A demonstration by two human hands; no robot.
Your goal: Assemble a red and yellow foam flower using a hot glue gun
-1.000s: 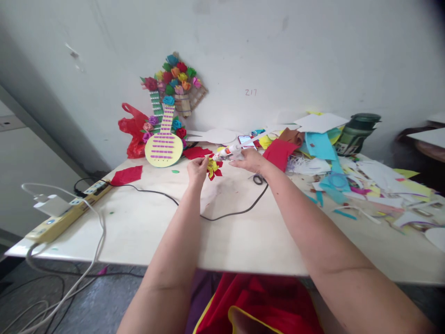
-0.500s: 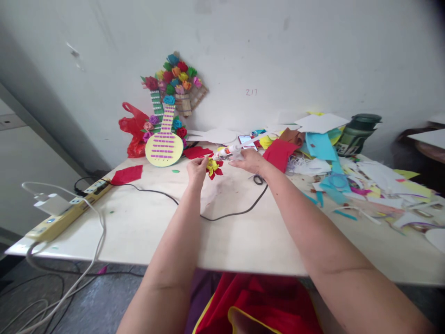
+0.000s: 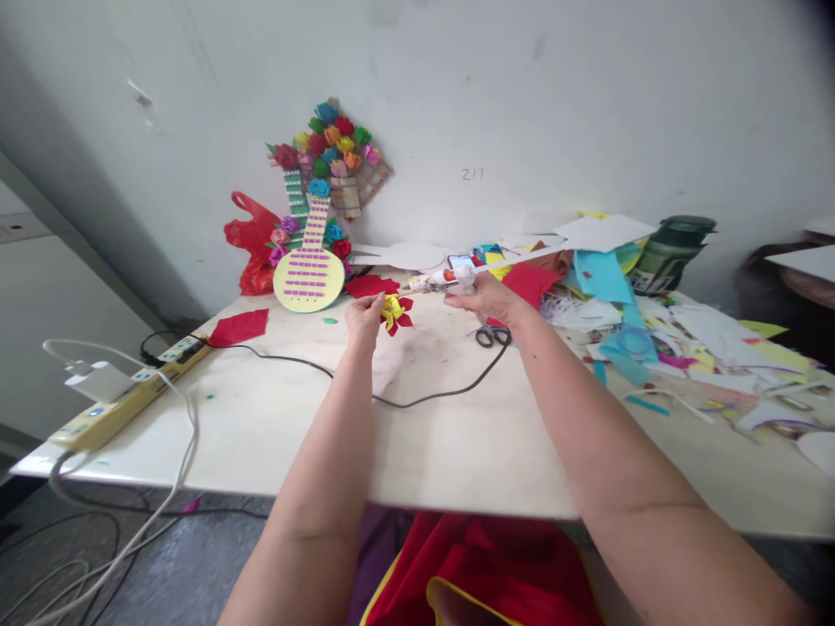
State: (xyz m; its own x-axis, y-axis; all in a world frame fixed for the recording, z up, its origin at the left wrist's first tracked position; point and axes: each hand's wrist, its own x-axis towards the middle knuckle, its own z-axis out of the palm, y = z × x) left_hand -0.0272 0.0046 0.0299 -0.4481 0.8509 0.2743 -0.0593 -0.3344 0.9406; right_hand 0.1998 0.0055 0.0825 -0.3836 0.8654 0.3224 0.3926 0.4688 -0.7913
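Pinched in my left hand (image 3: 365, 320) is a paper flower (image 3: 395, 313) with a yellow centre and red petals, held above the table. My right hand (image 3: 486, 300) is closed around a white glue gun (image 3: 450, 276), its nozzle pointing left past the top of the flower. A white glue stick (image 3: 522, 257) juts out of the gun's back end to the right. Whether the nozzle touches the flower I cannot tell. Black-handled scissors (image 3: 490, 336) lie on the table just below my right wrist, partly hidden by it.
A paper lute (image 3: 309, 280) and a basket of paper flowers (image 3: 345, 196) lean at the wall. Left, a power strip (image 3: 130, 396) sits by a red paper piece (image 3: 239, 328). A black cord (image 3: 424, 400) crosses the table (image 3: 274, 443). Right are paper scraps (image 3: 731, 348) and a green bottle (image 3: 671, 254).
My right hand has drawn the glue gun to the right, away from the flower's middle. My left hand with the flower has shifted slightly left. More of the scissors shows.
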